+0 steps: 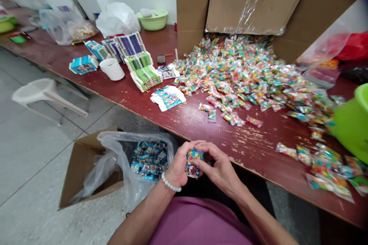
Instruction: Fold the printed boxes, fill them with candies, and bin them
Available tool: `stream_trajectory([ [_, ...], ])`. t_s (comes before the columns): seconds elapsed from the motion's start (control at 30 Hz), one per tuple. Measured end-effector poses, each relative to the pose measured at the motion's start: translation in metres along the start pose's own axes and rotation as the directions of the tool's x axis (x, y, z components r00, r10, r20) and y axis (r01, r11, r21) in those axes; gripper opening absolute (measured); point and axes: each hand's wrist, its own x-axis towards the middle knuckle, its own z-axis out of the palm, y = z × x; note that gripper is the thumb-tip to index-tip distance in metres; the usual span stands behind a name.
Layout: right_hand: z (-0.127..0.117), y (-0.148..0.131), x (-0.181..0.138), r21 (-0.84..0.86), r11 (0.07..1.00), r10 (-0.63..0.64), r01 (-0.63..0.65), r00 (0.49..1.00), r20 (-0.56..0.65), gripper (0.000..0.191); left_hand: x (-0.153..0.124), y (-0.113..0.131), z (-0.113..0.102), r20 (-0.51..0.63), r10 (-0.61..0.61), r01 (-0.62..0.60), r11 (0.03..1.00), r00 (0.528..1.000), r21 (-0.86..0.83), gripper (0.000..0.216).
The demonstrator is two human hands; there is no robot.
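Between both hands, just off the table's front edge, is a small blue printed candy box point(195, 164). My left hand point(178, 164), with a pale bead bracelet at the wrist, is closed round its left side. My right hand point(216, 164) grips it from the right, thumb across the printed front and fingers bent over the top. Below and to the left, a plastic-lined carton point(94, 160) holds many similar blue boxes point(151, 159). On the table beyond my hands lie flat printed box blanks point(168, 98) and a large heap of wrapped candies point(241, 69).
A big open cardboard box point(255, 9) spills the candies onto the red table point(189, 122). Stacks of green box blanks point(142, 69) and a white tape roll point(112, 69) stand at left. A green basin point(355, 122) is at right; a white stool point(43, 92) stands on the floor.
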Motion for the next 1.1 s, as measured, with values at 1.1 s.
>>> stream_trajectory([
  [1.1,-0.038,0.048,0.023,-0.232,0.955,0.113,-0.186,0.948,-0.297,0.032,0.081,0.176,-0.035,0.059,0.67,-0.051,-0.031,0.74,0.998,0.024],
])
